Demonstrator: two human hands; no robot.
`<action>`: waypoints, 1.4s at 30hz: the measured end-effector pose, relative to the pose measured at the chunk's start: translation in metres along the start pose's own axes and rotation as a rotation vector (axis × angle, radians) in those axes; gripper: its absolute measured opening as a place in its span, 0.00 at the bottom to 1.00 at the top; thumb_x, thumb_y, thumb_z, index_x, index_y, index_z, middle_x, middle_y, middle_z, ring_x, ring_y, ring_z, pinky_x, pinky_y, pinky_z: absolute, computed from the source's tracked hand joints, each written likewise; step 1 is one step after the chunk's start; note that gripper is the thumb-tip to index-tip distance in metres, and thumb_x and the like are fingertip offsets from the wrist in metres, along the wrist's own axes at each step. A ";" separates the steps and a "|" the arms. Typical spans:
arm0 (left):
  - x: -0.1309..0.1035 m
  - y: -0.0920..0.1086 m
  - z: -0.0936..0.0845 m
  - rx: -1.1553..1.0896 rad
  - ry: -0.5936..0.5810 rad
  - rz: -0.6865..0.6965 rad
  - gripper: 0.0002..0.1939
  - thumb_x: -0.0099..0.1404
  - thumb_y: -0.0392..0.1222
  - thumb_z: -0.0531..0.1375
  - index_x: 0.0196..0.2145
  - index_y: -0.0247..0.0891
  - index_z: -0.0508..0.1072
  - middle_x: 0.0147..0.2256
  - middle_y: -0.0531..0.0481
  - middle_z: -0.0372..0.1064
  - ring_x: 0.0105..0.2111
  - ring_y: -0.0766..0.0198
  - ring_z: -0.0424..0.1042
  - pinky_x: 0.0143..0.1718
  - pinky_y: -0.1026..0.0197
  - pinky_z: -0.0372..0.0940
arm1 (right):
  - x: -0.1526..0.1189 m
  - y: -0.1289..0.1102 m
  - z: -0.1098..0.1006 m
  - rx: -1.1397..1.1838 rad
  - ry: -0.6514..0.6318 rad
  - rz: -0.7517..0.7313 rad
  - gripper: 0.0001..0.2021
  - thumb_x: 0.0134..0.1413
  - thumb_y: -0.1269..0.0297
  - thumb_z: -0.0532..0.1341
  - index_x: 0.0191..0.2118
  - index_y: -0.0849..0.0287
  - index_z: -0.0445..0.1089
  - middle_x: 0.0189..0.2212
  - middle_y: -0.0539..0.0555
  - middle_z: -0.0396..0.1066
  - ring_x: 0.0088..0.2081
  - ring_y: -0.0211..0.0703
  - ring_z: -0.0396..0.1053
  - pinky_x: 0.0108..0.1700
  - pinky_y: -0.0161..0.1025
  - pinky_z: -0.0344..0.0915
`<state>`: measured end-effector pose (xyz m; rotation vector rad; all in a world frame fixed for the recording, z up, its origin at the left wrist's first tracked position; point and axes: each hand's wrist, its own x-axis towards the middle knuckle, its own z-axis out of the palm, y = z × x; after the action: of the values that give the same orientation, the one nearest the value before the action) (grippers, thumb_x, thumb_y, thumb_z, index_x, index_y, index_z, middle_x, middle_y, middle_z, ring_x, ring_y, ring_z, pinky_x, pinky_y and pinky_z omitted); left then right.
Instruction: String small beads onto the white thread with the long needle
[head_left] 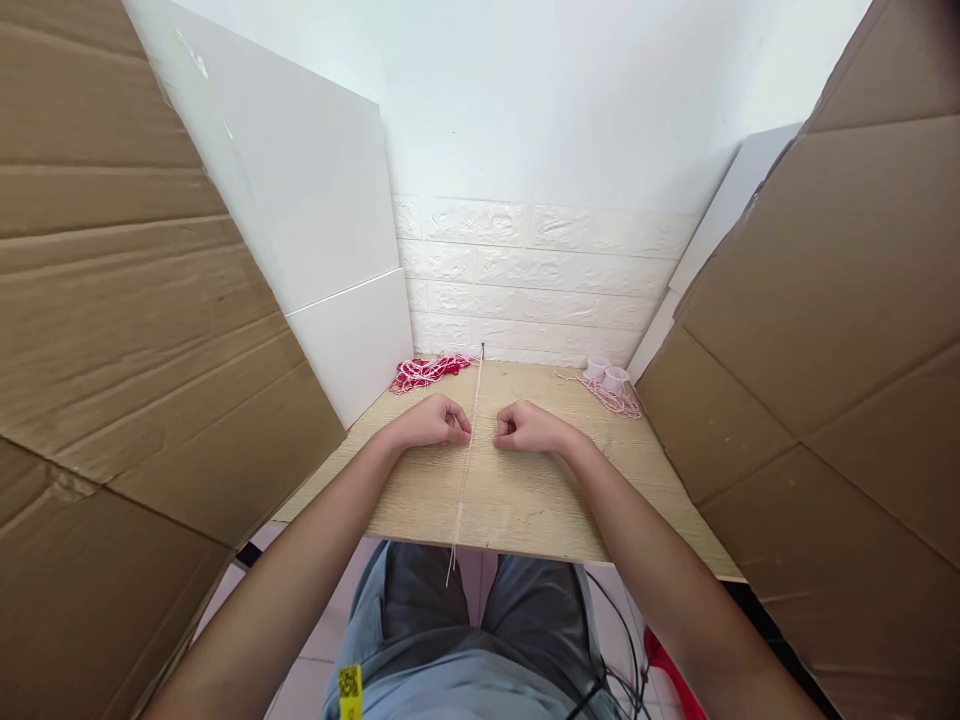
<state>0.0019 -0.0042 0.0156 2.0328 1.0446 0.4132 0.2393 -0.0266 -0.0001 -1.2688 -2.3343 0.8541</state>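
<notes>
A thin white cord (462, 490) runs from a small dark hook (483, 346) at the foot of the wall, over the wooden table, to loose ends hanging past the front edge. My left hand (442, 424) is closed in a pinch, its fingertips on the cord about midway along the table. Just right of the cord, my right hand (531, 428) is pinched too, with a small gap between it and the cord. Whatever its fingertips hold, if anything, is too fine to make out.
Red and pink-white cord (427, 372) lies bundled at the back left. At the back right, more pink-white cord (616, 398) lies beside small clear cups (615, 379). Cardboard panels (150, 300) flank both sides of the table (540, 510). Black cables (630, 640) hang below right.
</notes>
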 end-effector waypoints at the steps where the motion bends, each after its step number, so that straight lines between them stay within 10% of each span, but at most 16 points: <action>1: 0.000 0.001 0.000 0.008 -0.007 -0.002 0.15 0.47 0.47 0.67 0.31 0.36 0.80 0.19 0.53 0.67 0.20 0.66 0.62 0.22 0.64 0.52 | 0.000 0.000 0.001 0.000 0.000 0.001 0.03 0.42 0.67 0.60 0.23 0.61 0.67 0.21 0.47 0.65 0.24 0.33 0.58 0.25 0.32 0.52; 14: -0.006 0.007 -0.003 0.023 -0.066 0.023 0.16 0.53 0.53 0.63 0.30 0.36 0.76 0.22 0.53 0.65 0.22 0.67 0.58 0.23 0.64 0.51 | 0.001 0.004 0.001 0.049 -0.024 -0.018 0.05 0.44 0.65 0.62 0.25 0.61 0.68 0.22 0.47 0.66 0.24 0.34 0.59 0.27 0.32 0.53; 32: 0.006 -0.030 -0.024 0.380 0.605 -0.354 0.06 0.57 0.44 0.60 0.31 0.41 0.72 0.33 0.46 0.73 0.32 0.57 0.67 0.30 0.61 0.52 | 0.005 0.010 0.002 0.090 -0.054 -0.064 0.06 0.45 0.66 0.62 0.24 0.60 0.64 0.21 0.46 0.61 0.25 0.34 0.57 0.27 0.32 0.51; 42: -0.002 -0.002 -0.005 0.074 0.168 0.093 0.11 0.54 0.46 0.62 0.31 0.36 0.77 0.18 0.58 0.52 0.20 0.69 0.52 0.23 0.63 0.47 | 0.002 0.005 0.001 0.105 -0.046 -0.066 0.07 0.45 0.65 0.62 0.24 0.60 0.63 0.21 0.45 0.60 0.25 0.33 0.56 0.28 0.32 0.51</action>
<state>-0.0027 -0.0029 0.0174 2.1472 1.0822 0.6108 0.2407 -0.0228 -0.0044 -1.1343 -2.3194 0.9804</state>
